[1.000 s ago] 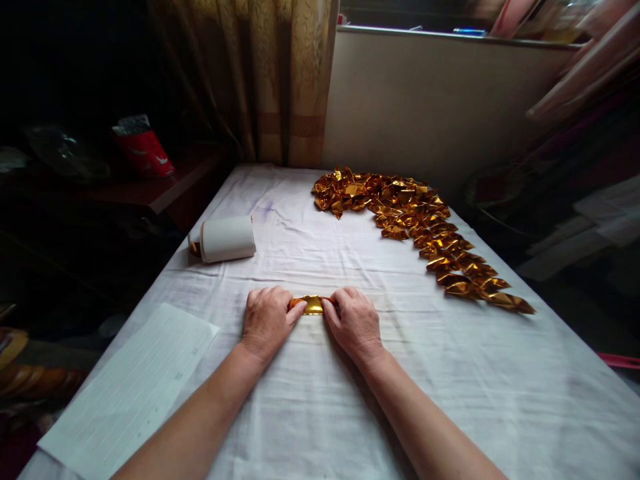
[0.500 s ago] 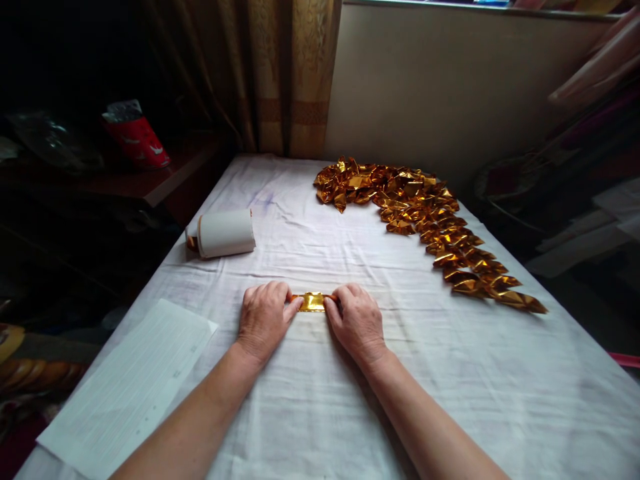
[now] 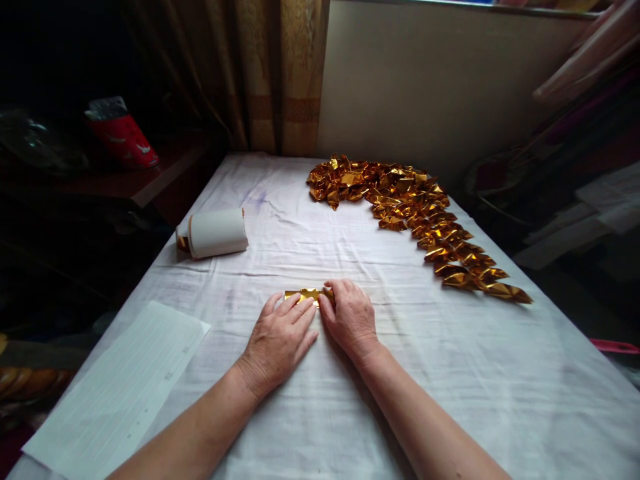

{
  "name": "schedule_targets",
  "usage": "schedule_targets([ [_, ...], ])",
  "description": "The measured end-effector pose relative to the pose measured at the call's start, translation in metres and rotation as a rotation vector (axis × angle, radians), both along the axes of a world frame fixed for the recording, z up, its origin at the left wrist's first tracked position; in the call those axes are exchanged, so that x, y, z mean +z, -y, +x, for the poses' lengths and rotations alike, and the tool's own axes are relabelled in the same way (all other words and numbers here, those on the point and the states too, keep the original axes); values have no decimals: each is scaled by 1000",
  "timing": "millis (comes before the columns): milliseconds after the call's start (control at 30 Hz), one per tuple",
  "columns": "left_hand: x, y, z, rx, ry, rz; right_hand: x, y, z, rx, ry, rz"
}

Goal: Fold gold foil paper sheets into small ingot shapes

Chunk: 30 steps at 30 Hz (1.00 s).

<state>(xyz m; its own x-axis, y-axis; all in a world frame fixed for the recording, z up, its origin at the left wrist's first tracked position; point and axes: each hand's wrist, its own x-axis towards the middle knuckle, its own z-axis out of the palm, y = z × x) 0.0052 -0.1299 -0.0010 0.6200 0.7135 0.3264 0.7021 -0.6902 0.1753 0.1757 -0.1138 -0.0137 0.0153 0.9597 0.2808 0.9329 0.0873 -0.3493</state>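
A small strip of gold foil paper (image 3: 299, 295) lies on the white cloth (image 3: 350, 400) in front of me. My left hand (image 3: 281, 338) lies flat with fingers stretched out, the fingertips resting on the near edge of the foil. My right hand (image 3: 350, 319) is curled, its fingertips pinching the foil's right end. A long curved heap of folded gold foil pieces (image 3: 415, 220) lies at the back right of the cloth.
A white roll (image 3: 215, 233) with gold foil inside lies at the left of the cloth. A lined white sheet (image 3: 120, 390) sits at the near left corner. A red packet (image 3: 121, 137) stands on a dark shelf at left. Curtain and wall close the far side.
My left hand has let go of the foil's left end, opened and slid back and right to lie flat. The foil's left end now shows. The view shifted slightly.
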Motion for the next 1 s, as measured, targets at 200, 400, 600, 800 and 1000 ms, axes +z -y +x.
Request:
schedule_targets([
  [200, -5, -2, -3, 7, 18, -46, -3, 1, 3, 15, -70, 39],
  [400, -4, -1, -1, 16, 32, -82, -3, 2, 2, 58, -89, 60],
  [600, -4, -4, -7, 11, 67, -115, -1, 5, 3, 31, -72, 21],
  [800, -3, -5, -20, 31, 40, -111, -1, 7, 9, 46, -94, 9],
  [1000, -1, -3, -25, 67, -13, -73, -2, 6, 12, 69, -120, 5],
])
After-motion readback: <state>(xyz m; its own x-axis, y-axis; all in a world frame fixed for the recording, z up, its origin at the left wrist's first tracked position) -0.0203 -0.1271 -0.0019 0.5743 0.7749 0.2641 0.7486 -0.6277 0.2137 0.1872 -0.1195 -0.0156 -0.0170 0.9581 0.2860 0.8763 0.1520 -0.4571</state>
